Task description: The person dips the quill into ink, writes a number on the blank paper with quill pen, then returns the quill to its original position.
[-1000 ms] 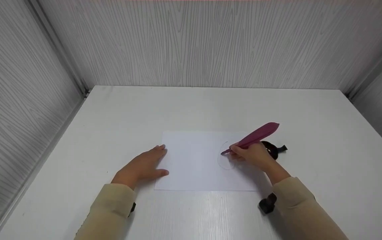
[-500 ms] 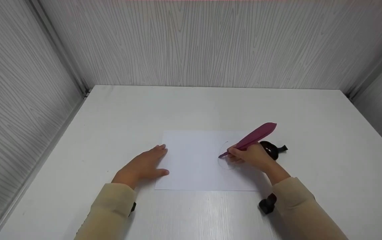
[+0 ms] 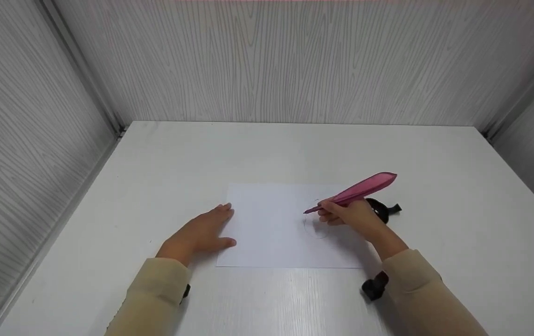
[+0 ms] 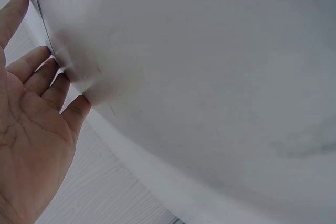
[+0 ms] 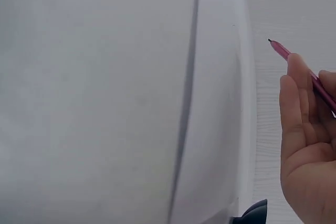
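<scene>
My right hand [image 3: 348, 214] pinches a magenta feather pen [image 3: 357, 190] between thumb and fingers. Its feathered end leans up to the right, and its dark tip looks lifted off the white paper [image 3: 267, 233]. Thin curved pen lines [image 3: 315, 235] show on the paper below the tip; my hand covers part of them. On the paper's left edge rests my left hand [image 3: 201, 233], fingers and thumb spread. The left wrist view has those fingertips [image 4: 79, 106] touching the surface. In the right wrist view, the pen [image 5: 282, 51] juts past my fingers.
Just beyond my right hand lies a glossy black rounded object [image 3: 378, 210] with a short stub, partly hidden. A white table [image 3: 257, 154] bears everything. Grey wood-grain panels [image 3: 267, 60] enclose it at the back and both sides. Black devices [image 3: 375, 285] sit under both wrists.
The pen tip first moves slightly down and left along the curve, then rises off the paper. The feather tilts a little lower to the right. My left hand stays in place.
</scene>
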Demonstrator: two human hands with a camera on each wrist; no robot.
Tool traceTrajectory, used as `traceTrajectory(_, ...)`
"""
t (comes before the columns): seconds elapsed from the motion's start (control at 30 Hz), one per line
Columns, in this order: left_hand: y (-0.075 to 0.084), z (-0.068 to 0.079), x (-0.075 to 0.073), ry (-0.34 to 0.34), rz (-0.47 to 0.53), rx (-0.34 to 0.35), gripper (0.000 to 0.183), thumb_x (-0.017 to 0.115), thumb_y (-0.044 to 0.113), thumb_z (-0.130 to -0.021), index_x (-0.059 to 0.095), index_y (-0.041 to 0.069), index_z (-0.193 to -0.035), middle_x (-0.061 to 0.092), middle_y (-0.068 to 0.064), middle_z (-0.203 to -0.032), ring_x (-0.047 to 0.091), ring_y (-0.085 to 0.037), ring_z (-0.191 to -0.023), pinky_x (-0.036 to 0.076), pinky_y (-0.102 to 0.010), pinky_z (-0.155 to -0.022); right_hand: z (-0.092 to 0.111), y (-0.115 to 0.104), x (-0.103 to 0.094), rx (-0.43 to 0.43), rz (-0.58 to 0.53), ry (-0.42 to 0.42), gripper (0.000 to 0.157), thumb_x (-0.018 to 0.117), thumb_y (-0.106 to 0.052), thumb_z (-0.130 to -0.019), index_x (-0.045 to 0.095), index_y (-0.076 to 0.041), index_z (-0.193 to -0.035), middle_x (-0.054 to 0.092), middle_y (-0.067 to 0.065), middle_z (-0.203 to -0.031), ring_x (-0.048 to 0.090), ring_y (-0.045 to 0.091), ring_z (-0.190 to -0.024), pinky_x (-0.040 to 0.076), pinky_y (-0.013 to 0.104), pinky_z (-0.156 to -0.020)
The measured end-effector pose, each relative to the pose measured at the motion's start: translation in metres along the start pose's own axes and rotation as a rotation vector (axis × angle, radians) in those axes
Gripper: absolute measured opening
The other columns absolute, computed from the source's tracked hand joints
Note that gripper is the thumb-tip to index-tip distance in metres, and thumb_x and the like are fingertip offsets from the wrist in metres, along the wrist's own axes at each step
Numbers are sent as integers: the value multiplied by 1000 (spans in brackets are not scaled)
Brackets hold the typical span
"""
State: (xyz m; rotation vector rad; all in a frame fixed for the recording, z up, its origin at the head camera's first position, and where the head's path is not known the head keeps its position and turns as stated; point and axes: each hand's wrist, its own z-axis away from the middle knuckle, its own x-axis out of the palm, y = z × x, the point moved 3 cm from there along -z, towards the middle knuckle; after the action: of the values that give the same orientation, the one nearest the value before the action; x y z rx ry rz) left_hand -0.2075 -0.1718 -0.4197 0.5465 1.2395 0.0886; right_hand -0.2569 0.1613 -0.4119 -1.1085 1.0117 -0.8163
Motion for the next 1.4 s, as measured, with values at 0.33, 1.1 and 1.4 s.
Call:
traceTrajectory(0.33, 0, 1, -3, 9, -3, 24, 75, 69, 32, -88, 34, 0, -146, 23, -10, -155, 18, -28, -142, 18, -44, -114, 2, -10, -3, -2, -133, 27, 41, 70, -27, -88, 65, 4, -113, 69, 19, -97, 69, 25, -88, 54, 36, -82)
traceTrajectory(1.1, -1, -1, -2, 5, -2, 16, 76, 70, 31, -88, 33, 1, -147, 23, -9, -156, 18, -27, -142, 17, -44, -114, 15, -12, -49, 16, -196, 155, 51, 70, -31, -87, 61, 8, -118, 70, 14, -97, 69, 21, -88, 53, 34, -83)
traceTrajectory(1.4, -1, -2, 0, 10, 2, 28, 76, 69, 31, -88, 33, 0, -147, 23, -10, -155, 17, -28, -142, 17, -44, -114, 25, -6, -69, 18, -288, 178, 49, 69, -28, -87, 58, 8, -120, 71, 12, -98, 69, 19, -87, 53, 34, -84)
